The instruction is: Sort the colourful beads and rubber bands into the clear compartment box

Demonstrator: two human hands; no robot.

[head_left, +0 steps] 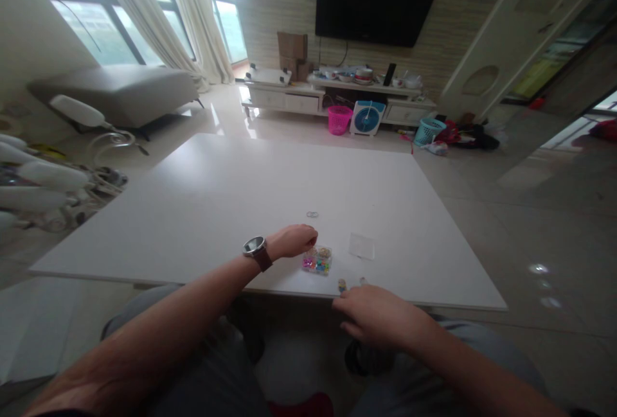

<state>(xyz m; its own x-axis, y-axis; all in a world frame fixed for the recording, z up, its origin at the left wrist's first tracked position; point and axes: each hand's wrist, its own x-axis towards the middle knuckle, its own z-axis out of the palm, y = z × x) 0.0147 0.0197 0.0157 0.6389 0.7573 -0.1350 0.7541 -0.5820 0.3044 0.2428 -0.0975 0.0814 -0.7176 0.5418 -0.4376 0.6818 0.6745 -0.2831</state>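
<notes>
My left hand [295, 240], with a watch [254, 247] on its wrist, hangs over the back edge of a small clear compartment box [317, 261]. Its fingers are bent together in a pinch, and whatever is between them is hidden. Colourful small pieces fill the box's front compartments, with yellowish ones at the back. At the table's front edge my right hand [373, 311] lies palm down, its fingers stretched out and the thumb apart. Just beyond its fingertips are a small yellow-and-blue figure [342, 284] and a small pale piece [363, 281].
A clear flat lid [362, 246] lies right of the box on the white table [260, 179]. Behind the box is a thin wire-like ring piece [312, 214]. Further off stand a pink basket [339, 120], a blue fan [367, 118] and a low cabinet [301, 102].
</notes>
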